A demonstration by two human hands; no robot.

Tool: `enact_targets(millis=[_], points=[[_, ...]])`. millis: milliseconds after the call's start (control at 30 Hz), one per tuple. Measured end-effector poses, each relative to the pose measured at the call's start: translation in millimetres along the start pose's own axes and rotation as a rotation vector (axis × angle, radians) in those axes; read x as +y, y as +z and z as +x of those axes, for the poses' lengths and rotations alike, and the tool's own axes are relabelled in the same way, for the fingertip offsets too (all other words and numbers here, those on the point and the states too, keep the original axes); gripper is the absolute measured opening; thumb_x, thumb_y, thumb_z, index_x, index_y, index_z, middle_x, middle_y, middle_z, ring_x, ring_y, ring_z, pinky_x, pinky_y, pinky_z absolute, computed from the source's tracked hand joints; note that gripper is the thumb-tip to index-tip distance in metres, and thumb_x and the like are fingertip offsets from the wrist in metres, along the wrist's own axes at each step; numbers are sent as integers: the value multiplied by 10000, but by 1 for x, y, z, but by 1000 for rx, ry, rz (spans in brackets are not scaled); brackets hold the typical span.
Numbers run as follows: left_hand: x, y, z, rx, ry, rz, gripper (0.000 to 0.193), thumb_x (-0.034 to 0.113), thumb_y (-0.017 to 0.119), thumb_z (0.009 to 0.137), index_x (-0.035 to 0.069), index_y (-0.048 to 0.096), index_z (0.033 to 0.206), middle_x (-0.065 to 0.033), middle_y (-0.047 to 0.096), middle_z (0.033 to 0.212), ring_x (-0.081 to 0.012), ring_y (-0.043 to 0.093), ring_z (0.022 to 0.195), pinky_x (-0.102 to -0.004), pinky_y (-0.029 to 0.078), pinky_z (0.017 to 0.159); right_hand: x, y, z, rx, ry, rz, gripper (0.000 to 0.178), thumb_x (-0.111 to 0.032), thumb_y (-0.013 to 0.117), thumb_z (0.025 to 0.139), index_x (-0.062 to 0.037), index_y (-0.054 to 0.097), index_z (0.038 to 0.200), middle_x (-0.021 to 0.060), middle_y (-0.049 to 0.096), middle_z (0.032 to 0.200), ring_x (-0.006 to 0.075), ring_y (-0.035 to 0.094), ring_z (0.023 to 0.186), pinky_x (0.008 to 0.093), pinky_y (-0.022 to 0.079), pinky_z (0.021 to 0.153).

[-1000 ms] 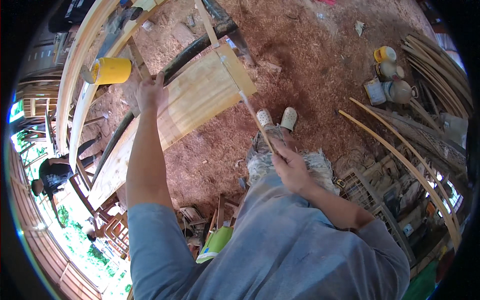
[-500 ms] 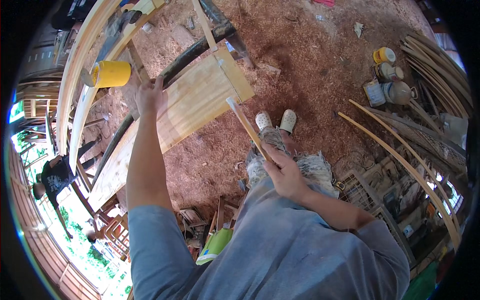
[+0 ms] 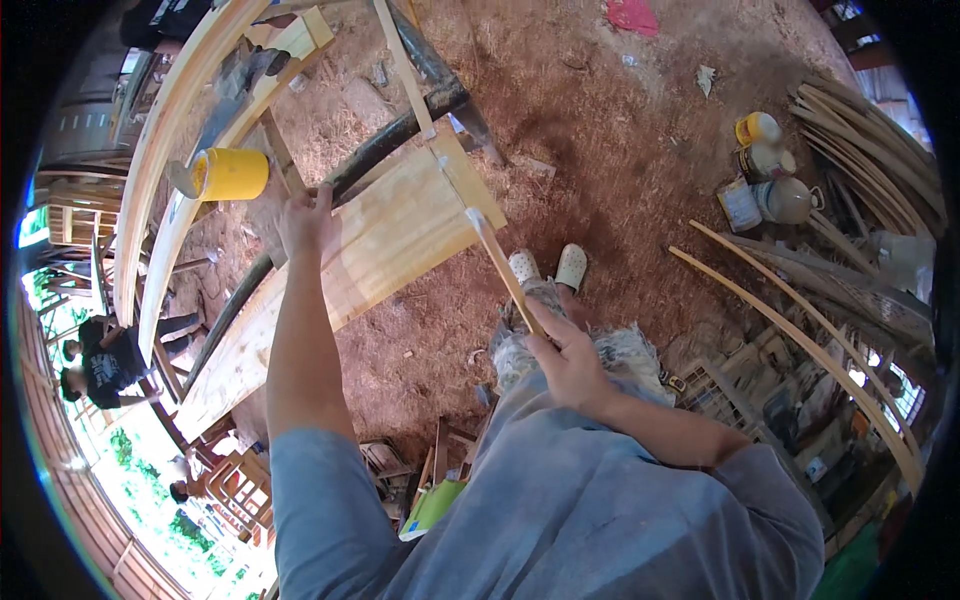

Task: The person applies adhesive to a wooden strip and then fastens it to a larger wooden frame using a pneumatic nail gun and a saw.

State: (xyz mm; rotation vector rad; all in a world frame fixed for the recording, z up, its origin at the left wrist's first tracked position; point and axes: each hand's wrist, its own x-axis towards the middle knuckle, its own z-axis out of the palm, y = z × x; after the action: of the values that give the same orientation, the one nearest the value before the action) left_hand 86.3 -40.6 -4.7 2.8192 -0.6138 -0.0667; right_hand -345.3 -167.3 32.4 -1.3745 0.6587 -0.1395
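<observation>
One yellow tub sits far left. Next, the left hand meets a dark bar beside a pale board; whether it grips, I cannot tell. Farther right, a thin stick slants, whitish tip at the board's near edge, the right hand gripping its near end.
</observation>
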Motion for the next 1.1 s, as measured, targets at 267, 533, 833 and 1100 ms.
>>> enact_targets(millis=[267, 533, 833, 1100], points=[[-13, 9, 6, -11, -12, 41, 507, 543, 548, 895, 90, 774, 934, -219, 718, 933, -373, 679, 952, -466, 483, 905, 5, -10, 13, -17, 220, 340, 518, -86, 460, 1043, -110, 364, 1552, 10, 552, 957, 54, 466, 721, 201, 419, 635], [-42, 19, 15, 24, 284, 262, 301, 290, 631, 863, 192, 683, 1142, -157, 703, 974, -380, 676, 897, -485, 538, 802, 12, -12, 9, -27, 221, 218, 526, -69, 500, 1022, -66, 380, 1534, -30, 482, 777, 55, 455, 648, 203, 404, 577], [0, -6, -2, -72, 276, 332, 330, 276, 643, 849, 218, 664, 1173, -141, 704, 1017, -371, 677, 933, -479, 543, 818, 15, -8, 0, -135, 265, 181, 546, -108, 539, 1019, -49, 370, 1535, -51, 485, 794, 37, 421, 664, 193, 390, 592], [-10, 2, 3, -67, 199, 254, 291, 312, 630, 887, 140, 692, 1114, -161, 709, 1006, -375, 677, 930, -471, 534, 833, 9, -11, 7, -62, 200, 210, 531, -130, 532, 1026, -55, 385, 1530, -68, 493, 810, 27, 417, 656, 184, 389, 593]])
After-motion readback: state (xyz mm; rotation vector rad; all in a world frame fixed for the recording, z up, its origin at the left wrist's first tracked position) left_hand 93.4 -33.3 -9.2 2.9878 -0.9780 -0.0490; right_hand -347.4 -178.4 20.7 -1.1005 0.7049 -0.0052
